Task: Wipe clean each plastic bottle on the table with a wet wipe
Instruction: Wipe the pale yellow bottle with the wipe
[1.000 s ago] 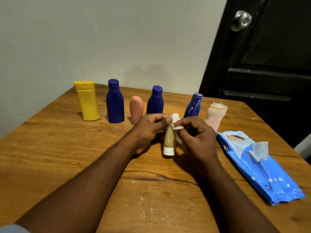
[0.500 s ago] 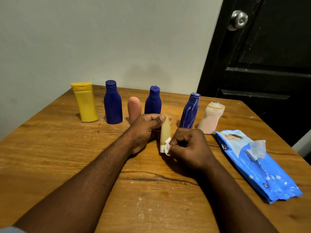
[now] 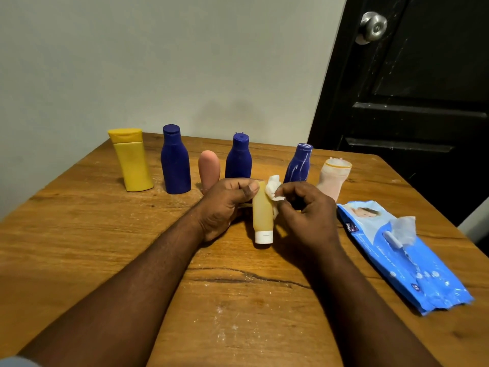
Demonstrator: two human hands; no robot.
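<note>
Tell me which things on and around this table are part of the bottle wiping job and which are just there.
Part of the job: amber tube, gripped by the left hand; wet wipe, pinched in the right hand; yellow bottle; left blue bottle; peach bottle; middle blue bottle; right blue bottle; pale pink bottle; wipes pack.

Just there: black door; door knob.

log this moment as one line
step: wiping | left hand: grips small amber plastic tube, white cap down | right hand: pinches crumpled white wet wipe against tube's upper part | blue wipes pack: on wooden table, right
</note>
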